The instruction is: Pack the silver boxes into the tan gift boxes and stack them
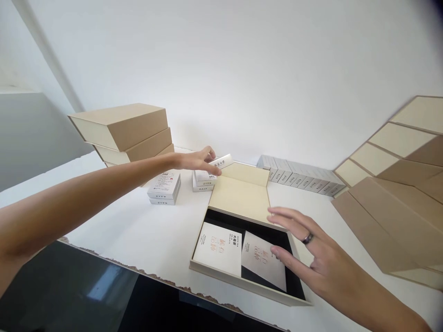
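My left hand (195, 160) has its thumb and fingers closed on a small white tea box (224, 160), tilted over a short stack of similar white boxes (203, 182). In front of me lies an open cream gift box (238, 282) with a black inside, its lid folded back toward the wall. Two printed tea boxes are in it: one flat on the left (218, 249), and one on the right (261, 260) turned at an angle. My right hand (321, 258), wearing a dark ring, is open over the gift box's right side, its thumb at the angled box.
Brown gift boxes (138, 124) are stacked at the back left, with two white tea boxes (164, 188) before them. Along the wall stands a row of white boxes (301, 175). More brown boxes (391, 216) pile up at right. The table's front edge (152, 275) is ragged.
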Motion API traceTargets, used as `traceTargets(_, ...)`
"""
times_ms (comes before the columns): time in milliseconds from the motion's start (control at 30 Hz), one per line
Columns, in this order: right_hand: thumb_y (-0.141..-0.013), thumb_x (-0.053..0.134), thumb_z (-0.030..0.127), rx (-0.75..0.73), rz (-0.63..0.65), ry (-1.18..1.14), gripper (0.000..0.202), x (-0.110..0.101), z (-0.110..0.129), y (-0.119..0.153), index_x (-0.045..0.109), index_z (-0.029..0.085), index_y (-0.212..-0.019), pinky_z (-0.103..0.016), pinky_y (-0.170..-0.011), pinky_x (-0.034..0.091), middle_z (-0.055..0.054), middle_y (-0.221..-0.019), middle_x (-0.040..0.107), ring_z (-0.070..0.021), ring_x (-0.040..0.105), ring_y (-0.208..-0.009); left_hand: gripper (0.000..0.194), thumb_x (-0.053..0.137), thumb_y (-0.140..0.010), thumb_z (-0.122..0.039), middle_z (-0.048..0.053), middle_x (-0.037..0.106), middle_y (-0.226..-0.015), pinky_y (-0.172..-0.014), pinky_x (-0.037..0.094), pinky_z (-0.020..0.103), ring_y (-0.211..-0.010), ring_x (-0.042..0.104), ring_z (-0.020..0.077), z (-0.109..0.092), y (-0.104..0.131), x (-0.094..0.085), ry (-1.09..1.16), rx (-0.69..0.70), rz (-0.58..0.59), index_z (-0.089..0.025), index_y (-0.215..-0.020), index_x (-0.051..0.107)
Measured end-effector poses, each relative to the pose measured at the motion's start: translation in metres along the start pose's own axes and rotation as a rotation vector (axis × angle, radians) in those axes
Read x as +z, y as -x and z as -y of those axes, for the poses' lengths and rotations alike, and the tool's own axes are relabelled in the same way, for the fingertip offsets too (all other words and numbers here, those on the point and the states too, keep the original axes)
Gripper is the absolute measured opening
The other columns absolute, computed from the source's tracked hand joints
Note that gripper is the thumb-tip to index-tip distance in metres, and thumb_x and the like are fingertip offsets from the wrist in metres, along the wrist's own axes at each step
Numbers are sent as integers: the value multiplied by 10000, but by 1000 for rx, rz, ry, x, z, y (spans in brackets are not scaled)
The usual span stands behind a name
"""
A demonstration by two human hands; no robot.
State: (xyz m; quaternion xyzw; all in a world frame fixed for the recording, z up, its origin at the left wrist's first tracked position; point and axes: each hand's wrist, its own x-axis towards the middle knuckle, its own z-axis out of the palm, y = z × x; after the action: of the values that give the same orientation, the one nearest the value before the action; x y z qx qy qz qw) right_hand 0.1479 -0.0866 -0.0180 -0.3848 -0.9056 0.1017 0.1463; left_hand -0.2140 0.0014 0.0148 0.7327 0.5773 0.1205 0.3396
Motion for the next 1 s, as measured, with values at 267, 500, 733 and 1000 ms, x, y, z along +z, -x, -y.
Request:
traceTargets(267, -903, 703, 298, -289, -466, 323, 851, -4, 41, -42, 128, 281, -1530, -615, -1156, 284, -197, -1594, 122, -393, 162, -1490, 480, 381, -930, -634, 34, 683, -982, -748, 546, 310, -887, 627, 193, -76, 12, 62, 692, 410, 674, -237, -1043, 626)
traceTargets(500, -901, 716, 372, -119, -318, 112, 817, -8, 31, -32, 213, 287, -1540, -456, -967, 497, -97, -1305, 599, -284, 588, -1152, 796, 30, -936, -757, 36, 629, -744, -507, 380, 281, -565, 478, 135, -85, 6, 71, 400, 422, 639, -205, -876, 601)
traceTargets(733, -890, 543, 699, 726, -341, -940, 538, 5, 36, -16, 469, 339, -1284, -402, -908, 561, -27, -1178, 650, -257, 630, -1116, 430, 747, -743, -579, -56, 534, -621, -525, 385, 250, -526, 494, 102, -105, 19, 89, 473, 170, 182, -203, -786, 545)
traceTargets(1000, -710, 719, 742, 512, -12, -322, 1024, 0, 15, 13, 159, 449, -1516, -573, -1141, 373, -30, -1612, 261, -338, 252, -1483, 330, 718, -733, -480, -37, 572, -578, -509, 366, 252, -502, 487, 105, -113, 20, 102, 500, 10, 282, -182, -763, 577)
